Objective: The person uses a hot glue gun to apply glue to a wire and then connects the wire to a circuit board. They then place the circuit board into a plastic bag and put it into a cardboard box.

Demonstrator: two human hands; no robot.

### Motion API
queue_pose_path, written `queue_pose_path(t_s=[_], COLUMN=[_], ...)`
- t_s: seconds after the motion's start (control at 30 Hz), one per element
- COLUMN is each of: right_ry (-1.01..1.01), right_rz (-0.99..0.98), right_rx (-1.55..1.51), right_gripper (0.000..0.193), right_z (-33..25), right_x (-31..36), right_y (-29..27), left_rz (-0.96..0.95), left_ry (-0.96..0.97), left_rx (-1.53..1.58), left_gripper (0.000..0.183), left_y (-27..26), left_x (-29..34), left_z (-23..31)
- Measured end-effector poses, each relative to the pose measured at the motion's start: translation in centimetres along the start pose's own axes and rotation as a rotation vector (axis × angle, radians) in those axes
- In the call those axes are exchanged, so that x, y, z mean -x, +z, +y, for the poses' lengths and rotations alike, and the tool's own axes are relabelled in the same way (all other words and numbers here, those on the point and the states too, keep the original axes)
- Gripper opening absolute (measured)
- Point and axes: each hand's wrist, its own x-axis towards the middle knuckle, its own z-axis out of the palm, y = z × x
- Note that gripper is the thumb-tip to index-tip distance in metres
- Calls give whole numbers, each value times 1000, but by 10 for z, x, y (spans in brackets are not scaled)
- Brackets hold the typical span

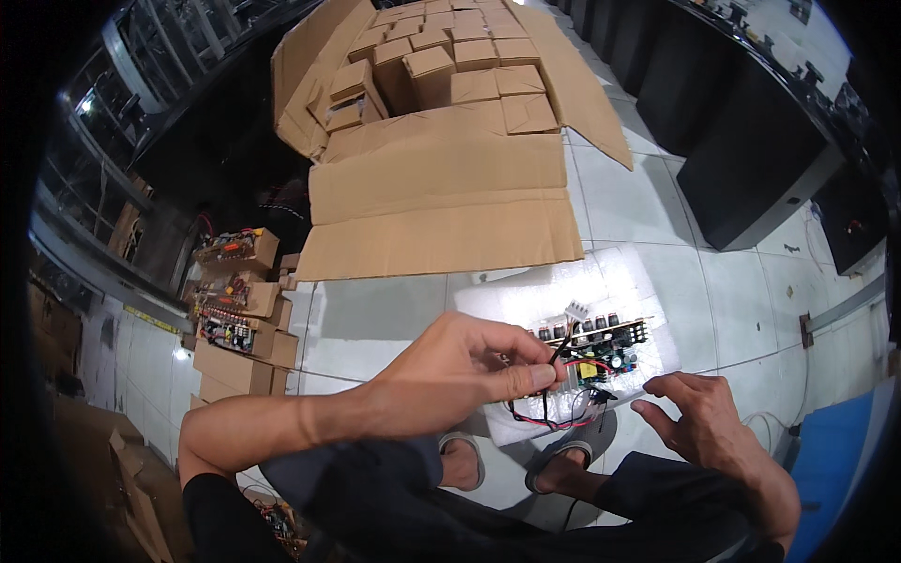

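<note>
On the tiled floor [375,328], an open carton [441,202] stands beyond the work, flaps spread, presumably for access to the small boxes [479,52] inside. A white foam slab [648,277] lies nearer the person, probably cushioning the circuit board [619,358] on it. The board's long axis runs roughly left to right. Right hand [704,418]: beside the board, nothing visibly held, thumb and fingers apart. Left hand [460,366]: pinch grip on dark wires [557,353], apparently steadying the white connector [578,310], which points away from the person.
</note>
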Motion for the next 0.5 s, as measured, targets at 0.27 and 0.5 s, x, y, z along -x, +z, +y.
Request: queue_pose_path(t_s=[0.27,0.5], right_ry=[0,5], right_rz=[-42,40], right_rx=[-20,-1], right_gripper=[24,24], right_z=[10,7], right_x=[-8,-1], right_y=[3,-2], left_rz=[10,5], left_ry=[21,-59], left_rx=[28,18], left_gripper=[12,17], left_y=[-1,2], left_x=[4,-2], left_z=[-5,3])
